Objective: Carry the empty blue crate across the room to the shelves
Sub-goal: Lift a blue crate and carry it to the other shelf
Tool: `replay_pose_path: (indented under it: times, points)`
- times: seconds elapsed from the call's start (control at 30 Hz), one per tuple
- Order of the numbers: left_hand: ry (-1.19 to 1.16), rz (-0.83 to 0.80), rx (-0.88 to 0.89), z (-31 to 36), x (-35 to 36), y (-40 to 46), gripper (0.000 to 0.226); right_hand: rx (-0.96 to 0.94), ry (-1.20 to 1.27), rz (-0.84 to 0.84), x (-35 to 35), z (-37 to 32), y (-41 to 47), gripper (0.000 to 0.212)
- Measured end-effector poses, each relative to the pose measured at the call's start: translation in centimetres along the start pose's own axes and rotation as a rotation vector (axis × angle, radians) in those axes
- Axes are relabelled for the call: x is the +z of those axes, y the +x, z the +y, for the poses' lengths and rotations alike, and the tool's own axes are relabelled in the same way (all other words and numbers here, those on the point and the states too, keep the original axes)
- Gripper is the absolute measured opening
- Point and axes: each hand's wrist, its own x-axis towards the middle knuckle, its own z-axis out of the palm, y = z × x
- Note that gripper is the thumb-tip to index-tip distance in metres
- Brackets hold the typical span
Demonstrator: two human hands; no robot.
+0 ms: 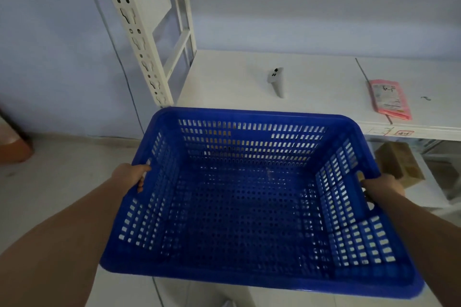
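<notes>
Nearest, the blue crate (249,207) was held empty above the floor, the left hand (133,177) clamped on its left rim and the right hand (383,185) gripping the right handle slot. Its far rim met the front edge of the white shelf (311,97). Farther back on that shelf lay a grey handheld device (277,81) and, well apart, a pink packet (390,99).

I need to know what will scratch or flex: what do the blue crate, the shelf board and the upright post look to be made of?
Blue crate: apparently moulded plastic, slightly glossy, with slotted walls and a perforated floor. Shelf board: smooth white and matt; painted metal or laminate, I cannot tell which. Upright post: looks like cream-painted steel, judging by its punched keyhole slots.
</notes>
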Motion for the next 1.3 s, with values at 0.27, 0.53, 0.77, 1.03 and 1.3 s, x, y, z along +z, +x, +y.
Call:
replay_pose_path:
  times: [0.27,0.53,0.77,1.03,1.3]
  points:
    - [0.098,0.073,0.04,0.1,0.4,0.1,0.044,-0.042,-0.051,-0.006,0.0,0.2,0.7,0.018]
    - [0.123,0.13,0.052,0.3,0.7,0.7,0.044,-0.02,-0.021,0.03,0.5,0.3,0.8,0.026]
    - [0.089,0.145,0.058,0.8,0.9,1.4,0.036,-0.032,-0.047,0.104,1.0,0.0,0.8,0.036]
    - [0.11,0.101,0.068,0.3,0.1,0.7,0.038,-0.016,0.034,-0.01,-0.1,0.7,-0.3,0.021]
    - [0.063,0.135,0.047,0.2,0.9,2.3,0.037,-0.059,-0.039,-0.001,-0.1,0.1,1.1,0.023]
